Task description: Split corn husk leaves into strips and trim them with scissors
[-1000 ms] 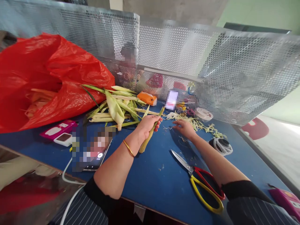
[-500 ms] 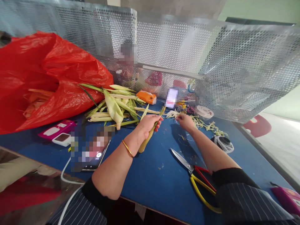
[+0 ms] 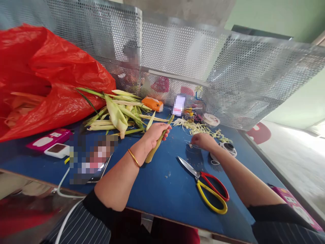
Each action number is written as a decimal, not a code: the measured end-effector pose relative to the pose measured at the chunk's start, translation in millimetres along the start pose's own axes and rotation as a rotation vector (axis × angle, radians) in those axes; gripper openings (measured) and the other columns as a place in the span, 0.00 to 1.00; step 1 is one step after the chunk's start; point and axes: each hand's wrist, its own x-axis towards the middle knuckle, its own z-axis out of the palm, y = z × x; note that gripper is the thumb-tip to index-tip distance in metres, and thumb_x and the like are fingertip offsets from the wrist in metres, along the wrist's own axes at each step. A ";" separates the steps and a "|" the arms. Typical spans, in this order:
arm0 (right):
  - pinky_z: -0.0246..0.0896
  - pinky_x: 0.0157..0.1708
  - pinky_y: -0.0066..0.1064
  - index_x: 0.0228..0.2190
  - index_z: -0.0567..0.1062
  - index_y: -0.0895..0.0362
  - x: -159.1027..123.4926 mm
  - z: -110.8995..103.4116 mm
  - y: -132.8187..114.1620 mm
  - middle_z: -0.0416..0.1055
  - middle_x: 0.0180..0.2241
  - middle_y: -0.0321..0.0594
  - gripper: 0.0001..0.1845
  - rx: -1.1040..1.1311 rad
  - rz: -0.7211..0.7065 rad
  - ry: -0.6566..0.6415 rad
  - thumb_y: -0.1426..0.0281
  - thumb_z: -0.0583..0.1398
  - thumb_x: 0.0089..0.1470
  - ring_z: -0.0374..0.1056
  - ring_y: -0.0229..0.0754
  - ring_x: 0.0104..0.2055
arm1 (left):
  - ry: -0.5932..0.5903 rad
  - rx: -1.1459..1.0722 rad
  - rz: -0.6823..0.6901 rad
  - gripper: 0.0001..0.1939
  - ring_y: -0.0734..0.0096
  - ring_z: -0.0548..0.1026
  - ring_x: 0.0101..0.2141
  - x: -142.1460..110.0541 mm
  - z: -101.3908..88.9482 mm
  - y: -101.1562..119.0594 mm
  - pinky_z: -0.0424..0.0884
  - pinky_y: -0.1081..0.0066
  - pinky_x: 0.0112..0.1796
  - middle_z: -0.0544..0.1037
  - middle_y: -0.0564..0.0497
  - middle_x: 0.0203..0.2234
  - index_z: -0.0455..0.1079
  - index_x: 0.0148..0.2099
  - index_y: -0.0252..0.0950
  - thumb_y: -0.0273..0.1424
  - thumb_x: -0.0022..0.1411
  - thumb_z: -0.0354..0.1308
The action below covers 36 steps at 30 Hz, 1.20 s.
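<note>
Left hand (image 3: 159,133): fingers closed round a husk (image 3: 151,154), which slants across the palm, its near end low over the table (image 3: 162,189), its thin tip poking out past the fingers. Contact of near end with table: cannot tell. Right hand (image 3: 204,141): fingers curled, tips bunched at a fine thread (image 3: 189,144); too thin to tell whether it is pinched. Risk: a tight squeeze on the husk could crease or split it; a loose one could let it turn. The thread could tangle or slip from the tips, being fine and lying in loose loops. Scissors (image 3: 188,166) lie between the forearms, points toward the far side; a low sweep of either hand could meet the points or catch thread on them. Spool (image 3: 230,147) sits partly behind the right wrist, so a backward pull of that arm could knock it and spill more loops. Beyond the hands, shreds (image 3: 198,128) trail toward the tape roll (image 3: 211,119); drifting thread could snag there. Left: leaf pile (image 3: 115,118) against the red bag (image 3: 76,74); a bag slump could push leaves inward. White cable (image 3: 61,188) hangs near the left sleeve; an elbow could drag it.
</note>
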 end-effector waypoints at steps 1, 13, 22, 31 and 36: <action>0.59 0.32 0.27 0.31 0.82 0.50 -2.7 4.9 -0.9 0.80 0.34 0.37 0.06 0.012 0.004 -0.019 0.65 0.64 0.50 0.73 0.42 0.38 | -0.010 0.004 -0.001 0.13 0.83 0.63 0.15 0.3 0.0 -0.8 0.59 0.79 0.17 0.66 0.56 0.18 0.68 0.28 0.31 0.24 0.65 0.51; 0.56 0.27 0.27 0.28 0.81 0.55 0.8 25.1 -0.5 0.78 0.29 0.40 0.04 0.152 0.024 -0.052 0.70 0.64 0.47 0.72 0.42 0.34 | -0.021 -0.025 0.000 0.12 0.83 0.64 0.15 6.5 -1.5 -7.5 0.58 0.79 0.17 0.67 0.56 0.17 0.69 0.28 0.31 0.25 0.65 0.53; 0.56 0.21 0.24 0.22 0.78 0.58 41.6 20.5 -5.1 0.71 0.17 0.35 0.04 0.433 0.030 -0.018 0.73 0.63 0.45 0.64 0.35 0.20 | -0.012 -0.007 -0.016 0.13 0.83 0.63 0.15 2.5 0.6 -4.5 0.59 0.79 0.18 0.66 0.56 0.17 0.69 0.27 0.31 0.26 0.65 0.54; 0.62 0.23 0.26 0.32 0.78 0.65 95.8 0.5 -21.9 0.78 0.28 0.48 0.11 0.574 0.032 0.207 0.71 0.58 0.51 0.70 0.38 0.24 | 0.006 -0.004 -0.006 0.12 0.83 0.64 0.15 5.6 -1.2 -7.2 0.59 0.79 0.17 0.67 0.56 0.18 0.70 0.28 0.31 0.25 0.65 0.53; 0.67 0.39 0.31 0.48 0.75 0.60 106.7 -11.4 -20.0 0.78 0.43 0.47 0.20 0.462 0.025 0.324 0.71 0.57 0.53 0.73 0.43 0.41 | 0.007 -0.003 -0.014 0.12 0.83 0.64 0.15 3.3 -0.6 -5.0 0.59 0.78 0.17 0.67 0.56 0.18 0.69 0.27 0.31 0.26 0.65 0.53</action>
